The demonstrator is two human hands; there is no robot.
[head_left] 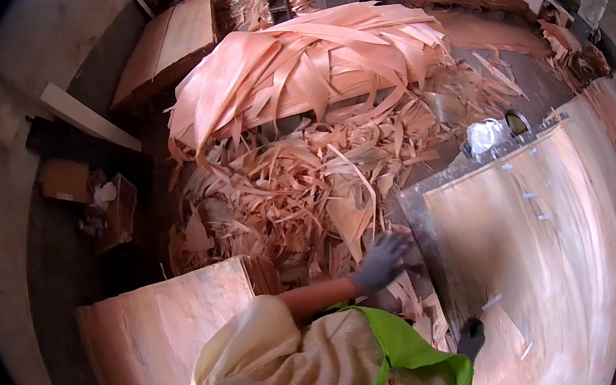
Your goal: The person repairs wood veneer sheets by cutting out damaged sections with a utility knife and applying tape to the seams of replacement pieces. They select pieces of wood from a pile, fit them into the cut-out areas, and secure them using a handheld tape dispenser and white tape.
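My left hand [380, 263], in a grey glove, reaches across the front of me toward the near left edge of a table. Its fingers are stretched out and slightly blurred, and I see nothing in them. On that table lies a large pale wood veneer sheet [537, 241] with several short strips of whitish tape on it. My right hand [470, 339], in a dark grey glove, is at the sheet's left edge, close to my body. Its fingers are mostly hidden, so I cannot make out whether they grip the edge.
Beyond my left hand, loose veneer scraps [286, 203] cover the floor. Behind them rises a big heap of pinkish veneer strips [307, 62]. A veneer stack [168, 310] stands at my left. A white bag [487, 136] and a round tin [517, 122] sit at the table's far edge.
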